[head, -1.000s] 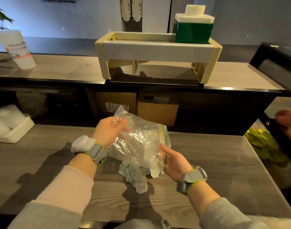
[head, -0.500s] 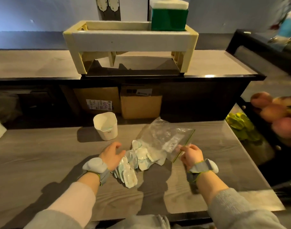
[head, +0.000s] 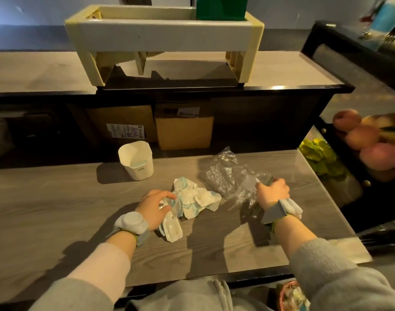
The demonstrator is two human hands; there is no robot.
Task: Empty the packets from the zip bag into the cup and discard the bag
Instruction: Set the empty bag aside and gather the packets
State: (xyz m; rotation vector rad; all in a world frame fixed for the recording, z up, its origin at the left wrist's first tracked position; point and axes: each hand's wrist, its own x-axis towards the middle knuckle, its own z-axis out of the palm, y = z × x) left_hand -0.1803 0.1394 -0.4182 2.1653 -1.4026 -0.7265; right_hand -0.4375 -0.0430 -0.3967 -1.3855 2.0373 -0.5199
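Since a moment ago the bag (head: 228, 176) has moved rightward, clenched in the right hand (head: 273, 192); the left hand (head: 155, 207) curls loosely over the packets (head: 192, 199).

Zip bag (head: 230, 176) now flat on table (head: 57, 198), left hand (head: 155, 206) onto packets (head: 192, 200).

Left hand (head: 155, 208) palm-down, fingers (head: 167, 195) curled — right hand (head: 273, 193) fisted, clenched.

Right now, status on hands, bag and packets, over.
Left hand on the packets, piled on the counter. Right hand shut on the zip bag, which looks emptied. Cup upright behind the pile, path clear.
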